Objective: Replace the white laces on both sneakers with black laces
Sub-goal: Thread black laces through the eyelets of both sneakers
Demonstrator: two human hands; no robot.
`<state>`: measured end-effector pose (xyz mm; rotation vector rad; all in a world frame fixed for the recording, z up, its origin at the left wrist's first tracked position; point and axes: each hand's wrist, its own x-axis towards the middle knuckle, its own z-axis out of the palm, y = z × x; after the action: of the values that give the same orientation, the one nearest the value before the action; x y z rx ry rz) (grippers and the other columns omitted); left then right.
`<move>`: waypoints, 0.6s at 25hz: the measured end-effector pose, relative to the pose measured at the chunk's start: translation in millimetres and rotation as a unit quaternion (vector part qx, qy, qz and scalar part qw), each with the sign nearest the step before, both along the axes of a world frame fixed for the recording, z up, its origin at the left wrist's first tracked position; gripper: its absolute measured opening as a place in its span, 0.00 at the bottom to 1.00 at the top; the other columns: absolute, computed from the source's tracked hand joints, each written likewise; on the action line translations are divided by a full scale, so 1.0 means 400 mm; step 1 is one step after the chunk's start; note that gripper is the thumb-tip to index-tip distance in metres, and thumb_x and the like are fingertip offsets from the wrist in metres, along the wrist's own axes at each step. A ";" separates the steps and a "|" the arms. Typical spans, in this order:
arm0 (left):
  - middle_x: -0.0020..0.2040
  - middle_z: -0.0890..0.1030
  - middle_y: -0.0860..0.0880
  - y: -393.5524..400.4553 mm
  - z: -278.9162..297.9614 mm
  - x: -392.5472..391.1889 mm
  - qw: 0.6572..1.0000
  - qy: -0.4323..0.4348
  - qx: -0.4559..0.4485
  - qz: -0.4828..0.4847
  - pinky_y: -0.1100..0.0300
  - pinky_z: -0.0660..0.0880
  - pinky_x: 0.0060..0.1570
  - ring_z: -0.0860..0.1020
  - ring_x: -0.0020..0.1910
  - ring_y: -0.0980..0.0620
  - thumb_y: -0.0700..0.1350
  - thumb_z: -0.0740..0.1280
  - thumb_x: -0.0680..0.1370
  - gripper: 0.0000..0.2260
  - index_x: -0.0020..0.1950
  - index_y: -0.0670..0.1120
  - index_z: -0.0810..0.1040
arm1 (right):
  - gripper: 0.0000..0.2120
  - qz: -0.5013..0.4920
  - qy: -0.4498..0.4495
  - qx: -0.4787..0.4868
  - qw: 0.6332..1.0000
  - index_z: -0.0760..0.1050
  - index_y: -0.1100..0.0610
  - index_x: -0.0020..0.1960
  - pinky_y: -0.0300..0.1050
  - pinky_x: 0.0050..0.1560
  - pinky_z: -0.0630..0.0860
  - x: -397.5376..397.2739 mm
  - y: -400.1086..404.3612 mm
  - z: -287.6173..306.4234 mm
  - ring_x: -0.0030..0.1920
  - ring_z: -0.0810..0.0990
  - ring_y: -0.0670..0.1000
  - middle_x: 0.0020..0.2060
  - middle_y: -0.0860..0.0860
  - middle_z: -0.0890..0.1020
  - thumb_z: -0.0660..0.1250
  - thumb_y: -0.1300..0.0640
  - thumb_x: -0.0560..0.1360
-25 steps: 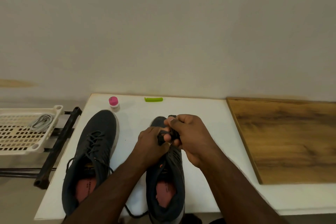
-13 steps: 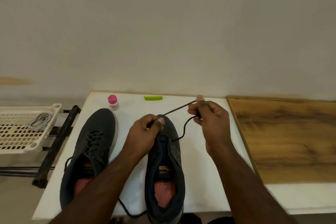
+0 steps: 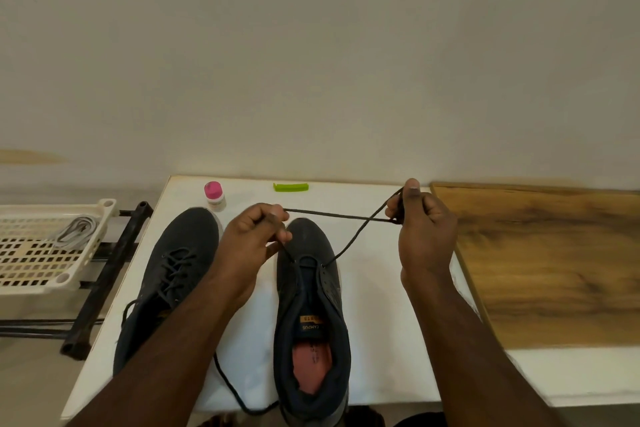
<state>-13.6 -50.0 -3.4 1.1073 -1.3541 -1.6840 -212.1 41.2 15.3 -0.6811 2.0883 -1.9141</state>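
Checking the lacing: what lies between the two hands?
In the head view, a taut black lace spans from left hand to right hand, above the dark right-side sneaker.

Bare white table right of sneaker; taut black lace spans above toe.

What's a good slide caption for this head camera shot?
Both hands pull the black lace through the right sneaker.

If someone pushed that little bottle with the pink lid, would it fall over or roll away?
The little bottle stands upright near the back of the white table, and it looks short and squat, so a gentle push would probably slide it rather than tip it. It seems small and likely light. If it did fall, its round body could roll.
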 end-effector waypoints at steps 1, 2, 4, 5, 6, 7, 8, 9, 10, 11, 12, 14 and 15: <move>0.35 0.80 0.48 -0.007 -0.003 0.002 0.997 0.036 0.051 0.042 0.50 0.81 0.53 0.82 0.40 0.51 0.46 0.62 0.83 0.09 0.49 0.45 0.80 | 0.20 -0.015 -0.011 -0.002 1.000 0.81 0.50 0.37 0.55 0.49 0.82 -0.007 0.001 -0.002 0.40 0.84 0.50 0.34 0.48 0.84 0.63 0.42 0.81; 0.34 0.80 0.48 -0.013 -0.008 0.002 0.990 0.058 0.098 0.083 0.50 0.81 0.52 0.83 0.40 0.49 0.46 0.62 0.83 0.09 0.49 0.44 0.78 | 0.19 -0.031 -0.031 -0.010 0.999 0.81 0.51 0.36 0.53 0.48 0.82 -0.015 0.003 -0.003 0.38 0.84 0.47 0.34 0.48 0.84 0.65 0.43 0.81; 0.33 0.81 0.48 -0.019 -0.022 0.000 0.976 0.062 0.153 0.142 0.49 0.81 0.50 0.83 0.39 0.48 0.46 0.62 0.83 0.08 0.50 0.44 0.77 | 0.18 -0.061 -0.094 -0.026 0.993 0.80 0.51 0.35 0.47 0.42 0.82 -0.032 0.005 -0.002 0.36 0.83 0.45 0.32 0.47 0.83 0.69 0.43 0.79; 0.32 0.81 0.48 -0.020 -0.026 -0.001 0.971 0.061 0.165 0.162 0.49 0.81 0.50 0.83 0.39 0.47 0.45 0.62 0.83 0.07 0.50 0.44 0.77 | 0.16 -0.074 -0.130 -0.030 0.988 0.80 0.52 0.36 0.45 0.39 0.82 -0.041 0.006 -0.004 0.36 0.83 0.45 0.32 0.47 0.83 0.70 0.43 0.77; 0.31 0.81 0.48 -0.022 -0.028 -0.001 0.966 0.062 0.173 0.180 0.49 0.81 0.50 0.83 0.38 0.48 0.44 0.62 0.83 0.06 0.50 0.44 0.77 | 0.14 -0.081 -0.171 -0.038 0.981 0.80 0.52 0.39 0.44 0.37 0.82 -0.049 0.007 -0.006 0.36 0.84 0.46 0.32 0.47 0.83 0.72 0.44 0.76; 0.30 0.80 0.48 -0.025 -0.030 0.000 0.963 0.064 0.177 0.195 0.49 0.81 0.49 0.83 0.37 0.48 0.42 0.62 0.82 0.05 0.50 0.44 0.77 | 0.13 -0.083 -0.213 -0.055 0.972 0.80 0.55 0.42 0.45 0.36 0.82 -0.055 0.008 -0.009 0.37 0.85 0.47 0.32 0.47 0.83 0.73 0.45 0.76; 0.28 0.79 0.49 -0.028 -0.031 0.000 0.961 0.062 0.174 0.204 0.50 0.81 0.47 0.82 0.35 0.50 0.41 0.62 0.81 0.04 0.49 0.45 0.76 | 0.13 -0.082 -0.249 -0.072 0.962 0.80 0.56 0.45 0.45 0.35 0.81 -0.061 0.009 -0.012 0.38 0.86 0.49 0.33 0.48 0.84 0.73 0.46 0.76; 0.28 0.77 0.49 -0.030 -0.032 0.001 0.962 0.058 0.166 0.209 0.50 0.81 0.46 0.81 0.33 0.51 0.41 0.62 0.81 0.04 0.50 0.45 0.76 | 0.14 -0.082 -0.267 -0.082 0.957 0.80 0.57 0.47 0.45 0.33 0.81 -0.067 0.008 -0.014 0.38 0.87 0.50 0.34 0.48 0.84 0.72 0.46 0.77; 0.28 0.76 0.49 -0.032 -0.034 0.002 0.964 0.051 0.153 0.212 0.51 0.80 0.45 0.79 0.31 0.52 0.41 0.63 0.81 0.04 0.52 0.45 0.76 | 0.14 -0.087 -0.270 -0.084 0.955 0.79 0.57 0.48 0.44 0.32 0.80 -0.072 0.008 -0.015 0.37 0.87 0.51 0.35 0.48 0.85 0.70 0.46 0.78; 0.29 0.74 0.49 -0.034 -0.039 0.003 0.967 0.038 0.136 0.213 0.52 0.80 0.44 0.78 0.31 0.52 0.41 0.63 0.81 0.05 0.55 0.44 0.77 | 0.13 -0.094 -0.262 -0.086 0.956 0.79 0.56 0.47 0.43 0.31 0.79 -0.075 0.008 -0.015 0.36 0.86 0.49 0.35 0.48 0.85 0.68 0.46 0.79; 0.30 0.74 0.48 -0.036 -0.045 0.003 0.970 0.021 0.119 0.212 0.53 0.81 0.43 0.77 0.32 0.52 0.42 0.64 0.81 0.06 0.57 0.44 0.77 | 0.12 -0.106 -0.248 -0.092 0.959 0.79 0.54 0.46 0.42 0.31 0.77 -0.078 0.009 -0.014 0.33 0.84 0.47 0.34 0.47 0.84 0.67 0.46 0.79; 0.34 0.76 0.47 -0.037 -0.053 0.003 0.972 -0.003 0.095 0.213 0.53 0.81 0.45 0.78 0.34 0.51 0.43 0.63 0.83 0.08 0.60 0.46 0.77 | 0.09 -0.132 -0.206 -0.103 0.964 0.80 0.52 0.43 0.41 0.30 0.75 -0.087 0.014 -0.012 0.30 0.78 0.45 0.32 0.47 0.81 0.68 0.48 0.79; 0.37 0.79 0.47 -0.037 -0.054 0.003 0.972 0.003 0.087 0.219 0.53 0.81 0.45 0.80 0.36 0.51 0.42 0.62 0.83 0.08 0.61 0.47 0.77 | 0.08 -0.139 -0.184 -0.102 0.968 0.81 0.52 0.43 0.41 0.30 0.74 -0.090 0.016 -0.013 0.30 0.76 0.45 0.31 0.47 0.80 0.68 0.50 0.79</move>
<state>-12.2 -64.8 -25.1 1.3837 -0.8833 -1.4905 -248.1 47.4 10.1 -0.0514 1.8449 -2.2215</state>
